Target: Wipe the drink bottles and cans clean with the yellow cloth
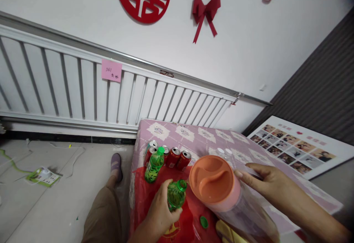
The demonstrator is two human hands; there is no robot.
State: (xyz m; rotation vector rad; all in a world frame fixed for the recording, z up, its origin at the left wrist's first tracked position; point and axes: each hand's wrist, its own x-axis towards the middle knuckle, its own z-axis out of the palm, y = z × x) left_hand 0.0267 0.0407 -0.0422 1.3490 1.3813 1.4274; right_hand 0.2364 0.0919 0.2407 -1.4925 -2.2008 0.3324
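Observation:
My left hand [159, 211] is wrapped round an open green plastic bottle [176, 195] that stands low over the red cloth. My right hand [267, 182] grips the handle of a clear pitcher [246, 213] with an orange lid [211, 180]. The pitcher leans left, its spout side close to the bottle's mouth; whether they touch, I cannot tell. A loose green cap [204, 222] lies below the pitcher. Just beyond the left hand stands a second green bottle [154, 167], capped and upright.
Several drink cans [173, 157] stand behind the bottles. Two small clear bottles with white caps [224, 152] are beyond the pitcher. A yellow cloth [231, 232] lies at the front of the table [188, 132]. A white radiator [155, 99] and a photo board [295, 147] are behind.

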